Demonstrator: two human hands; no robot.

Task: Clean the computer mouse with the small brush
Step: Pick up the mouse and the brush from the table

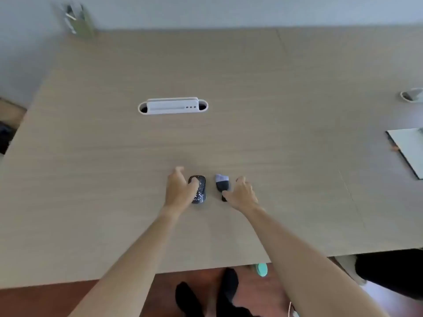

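A dark mouse (198,189) with little white specks lies on the tan table (229,88), a bit below the middle of the frame. The left hand (180,188) rests on its left side with the thumb on top — fingers spread, not yet closed. Just to the right lies the small brush (222,183), pale bristles pointing up the frame. The right hand (241,193) touches the brush's dark handle end — whether it grips I cannot tell.
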